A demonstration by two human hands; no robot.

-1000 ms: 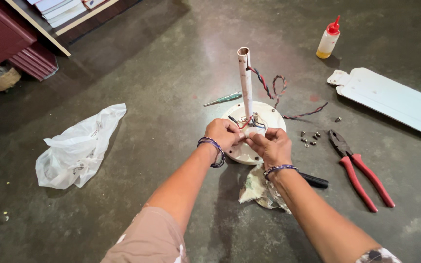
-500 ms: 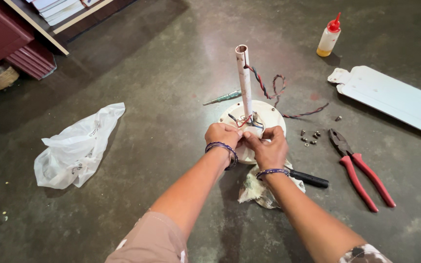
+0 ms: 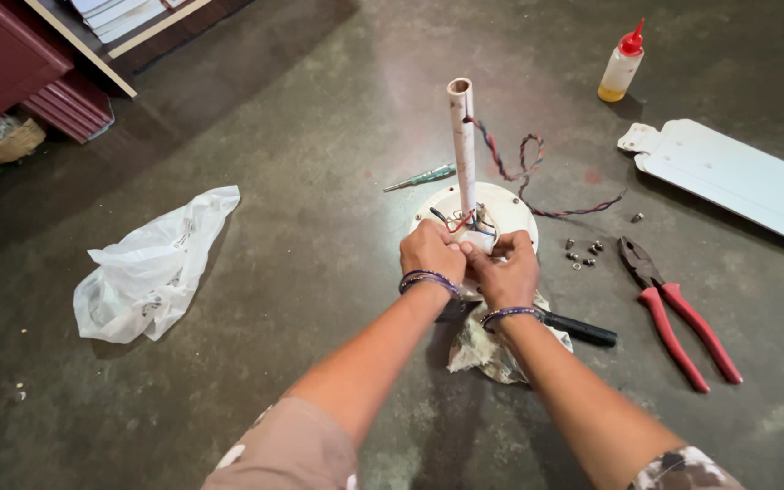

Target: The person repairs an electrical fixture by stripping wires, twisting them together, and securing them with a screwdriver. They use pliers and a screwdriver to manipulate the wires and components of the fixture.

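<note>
A round white fan motor (image 3: 501,204) sits on the dark concrete floor (image 3: 319,136), a white pipe (image 3: 462,145) standing upright from its middle. Both hands meet at the near edge of the motor, side by side and touching. The left hand (image 3: 430,252) and the right hand (image 3: 504,268) are curled, fingertips pinched together on the small wires (image 3: 461,220) at the foot of the pipe; exactly which wire each holds cannot be told. Beaded bands circle both wrists.

A twisted red and dark cable (image 3: 524,168) runs from the top of the pipe down to the floor behind the motor. Under the right forearm lies a crumpled rag (image 3: 483,349), with a black-handled tool (image 3: 578,328) resting across it. A green screwdriver (image 3: 421,178) lies just left of the motor. To the right, a few loose screws (image 3: 584,254) are scattered near red-handled pliers (image 3: 678,313). Farther right rests a white fan blade (image 3: 737,181), and beyond it stands a small bottle with a red cap (image 3: 621,65). Well apart on the left lies a crumpled white plastic bag (image 3: 151,268).
</note>
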